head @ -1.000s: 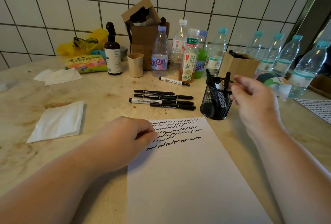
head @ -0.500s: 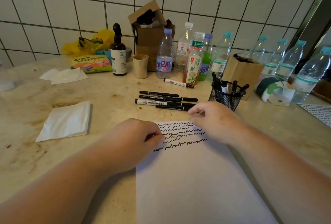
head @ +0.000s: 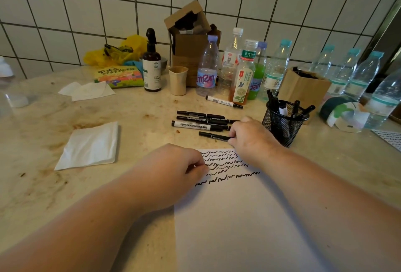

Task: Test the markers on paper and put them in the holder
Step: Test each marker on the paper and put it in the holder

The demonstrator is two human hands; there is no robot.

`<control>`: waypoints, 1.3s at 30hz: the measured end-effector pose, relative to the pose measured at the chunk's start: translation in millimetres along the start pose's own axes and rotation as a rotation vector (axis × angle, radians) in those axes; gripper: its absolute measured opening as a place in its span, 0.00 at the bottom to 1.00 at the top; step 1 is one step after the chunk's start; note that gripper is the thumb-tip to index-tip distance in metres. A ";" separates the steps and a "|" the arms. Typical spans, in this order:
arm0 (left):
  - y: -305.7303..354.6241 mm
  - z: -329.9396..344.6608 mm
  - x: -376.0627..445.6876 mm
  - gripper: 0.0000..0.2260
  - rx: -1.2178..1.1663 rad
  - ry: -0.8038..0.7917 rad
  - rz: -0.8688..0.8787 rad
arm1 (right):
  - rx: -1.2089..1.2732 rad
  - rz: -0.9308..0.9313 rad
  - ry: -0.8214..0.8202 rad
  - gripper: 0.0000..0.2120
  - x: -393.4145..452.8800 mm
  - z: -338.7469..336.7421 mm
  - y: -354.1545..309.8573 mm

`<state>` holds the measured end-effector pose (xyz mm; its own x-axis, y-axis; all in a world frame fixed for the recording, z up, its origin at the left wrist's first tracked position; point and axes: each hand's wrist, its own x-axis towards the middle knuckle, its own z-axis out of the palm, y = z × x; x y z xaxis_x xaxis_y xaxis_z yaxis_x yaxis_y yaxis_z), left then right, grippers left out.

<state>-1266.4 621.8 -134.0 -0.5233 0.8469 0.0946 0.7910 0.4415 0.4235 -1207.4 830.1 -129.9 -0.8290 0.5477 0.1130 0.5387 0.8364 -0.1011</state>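
White tiles with dark grout back a stained marble counter [head: 134, 124], where a sheet of paper [head: 245, 224] lies at 6 o'clock, its top edge crossed by rows of black squiggles [head: 227, 163]. At the paper's upper left corner the left hand [head: 173, 169] rests with its fingers curled under, knuckles up, pressing on the sheet; whether anything sits inside the fist cannot be told. Toward 1 o'clock from it, just past the paper's top edge, the right hand [head: 249, 139] has its fingertips pinched on the near end of a black marker [head: 211, 135] lying flat on the counter. Beyond that marker, at 12 o'clock, three more markers [head: 200, 120] lie side by side, roughly parallel, and a white one [head: 223, 101] lies apart, angled, in front of the bottles. At 2 o'clock from the right hand, just beside it, stands a black mesh holder [head: 282, 128] with several markers upright in it (one has a white barrel). Along the back stand plastic bottles [head: 207, 69], a dark spray bottle [head: 152, 65], a tan cup [head: 178, 80], an open cardboard box [head: 188, 39] and a yellow bag [head: 117, 52]. At 9 o'clock a folded napkin [head: 89, 145] lies flat, well apart from the paper.
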 end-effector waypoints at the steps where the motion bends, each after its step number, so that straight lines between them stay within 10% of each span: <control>1: 0.1 -0.3 -0.6 0.11 -0.007 0.000 -0.003 | 0.009 0.001 -0.003 0.11 -2.6 -3.8 -0.8; 12: -2.1 2.4 -1.3 0.09 -0.045 0.034 -0.025 | 1.254 0.046 -0.135 0.03 -66.4 -37.1 11.5; 27: 4.6 -8.4 -3.2 0.10 -0.330 0.062 0.091 | 1.555 -0.203 -0.157 0.08 -87.5 -22.9 -5.5; 35: -3.8 -39.7 -11.9 0.15 -0.488 -0.313 0.187 | 1.533 -0.312 -0.052 0.07 -92.1 -31.6 -2.6; 39: -12.4 -42.6 -7.2 0.15 -0.547 -0.108 0.002 | 1.549 -0.222 -0.033 0.04 -88.3 -30.6 11.3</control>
<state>-1285.9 597.6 -101.5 -0.4636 0.8859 0.0148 0.4970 0.2461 0.8321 -1123.6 791.9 -110.8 -0.8820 0.4030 0.2442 -0.2458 0.0485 -0.9681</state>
